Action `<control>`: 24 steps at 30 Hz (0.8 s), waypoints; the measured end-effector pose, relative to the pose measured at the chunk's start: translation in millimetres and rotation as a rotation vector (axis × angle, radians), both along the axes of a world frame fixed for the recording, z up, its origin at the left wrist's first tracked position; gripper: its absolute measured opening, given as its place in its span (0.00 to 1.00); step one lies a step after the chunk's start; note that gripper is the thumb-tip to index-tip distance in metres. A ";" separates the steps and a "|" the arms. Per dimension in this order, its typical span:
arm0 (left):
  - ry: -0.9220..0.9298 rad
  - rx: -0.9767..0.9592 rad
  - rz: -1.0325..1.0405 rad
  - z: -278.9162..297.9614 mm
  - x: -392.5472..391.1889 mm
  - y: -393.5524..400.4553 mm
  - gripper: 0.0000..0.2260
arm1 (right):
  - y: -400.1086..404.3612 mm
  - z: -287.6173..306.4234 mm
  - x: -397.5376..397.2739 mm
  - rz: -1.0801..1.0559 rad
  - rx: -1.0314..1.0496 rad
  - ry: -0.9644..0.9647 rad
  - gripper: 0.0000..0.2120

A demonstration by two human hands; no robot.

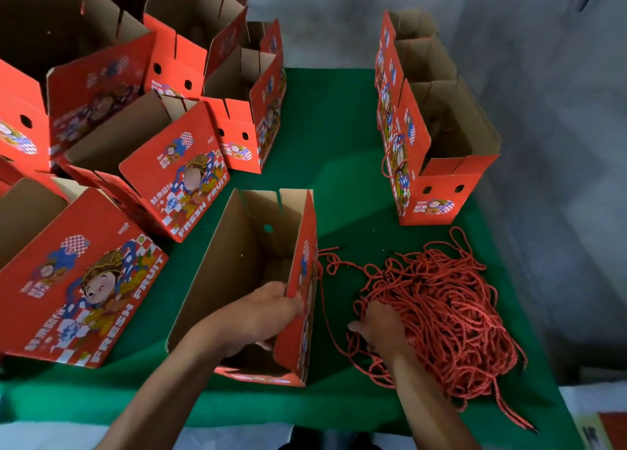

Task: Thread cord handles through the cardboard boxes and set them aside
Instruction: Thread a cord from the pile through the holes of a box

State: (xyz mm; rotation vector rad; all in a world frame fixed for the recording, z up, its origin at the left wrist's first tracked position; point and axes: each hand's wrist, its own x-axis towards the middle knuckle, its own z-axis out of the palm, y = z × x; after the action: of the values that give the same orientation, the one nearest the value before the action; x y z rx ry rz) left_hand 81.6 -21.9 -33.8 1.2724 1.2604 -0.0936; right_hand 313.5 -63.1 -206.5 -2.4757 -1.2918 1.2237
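Left hand (271,308) grip pinches corrugated box (237,263) wall; right hand (380,327) grip unclear in twisted cords (448,313).

A packing workshop: printed fruit boxes (146,164) crowd a green-covered table (332,116) against bare concrete walls (543,76).

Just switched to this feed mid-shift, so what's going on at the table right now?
A person is fitting cord handles to red fruit boxes on a green table. The left hand grips the right wall of an open box in front of them, while the right hand digs into the pile of red cords beside it. More open boxes crowd the left; a short row stands at the right, the nearest with a cord on its side.
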 end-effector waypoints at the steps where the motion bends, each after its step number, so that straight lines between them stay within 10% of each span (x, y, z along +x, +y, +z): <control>1: 0.006 -0.007 0.032 -1.7 -1.4 0.6 0.10 | 0.2 -0.3 -2.6 0.022 0.008 -0.013 0.11; 6: 0.010 -0.058 0.159 -2.9 -12.1 5.3 0.13 | -4.5 -5.2 -7.1 0.097 0.094 -0.099 0.12; 17: -0.173 -0.062 0.250 18.5 -48.9 14.5 0.27 | -19.4 50.2 -36.3 -0.007 0.552 0.629 0.05; 24: -0.199 -0.039 0.256 22.4 -70.4 23.5 0.35 | -18.4 84.0 -75.7 0.080 0.607 0.702 0.07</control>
State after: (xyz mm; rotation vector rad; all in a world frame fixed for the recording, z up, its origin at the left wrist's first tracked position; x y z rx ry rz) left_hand 11.2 1.6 -11.4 1.0500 1.2308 0.1873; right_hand 237.7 -81.5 -122.5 -1.4104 -1.2895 1.2883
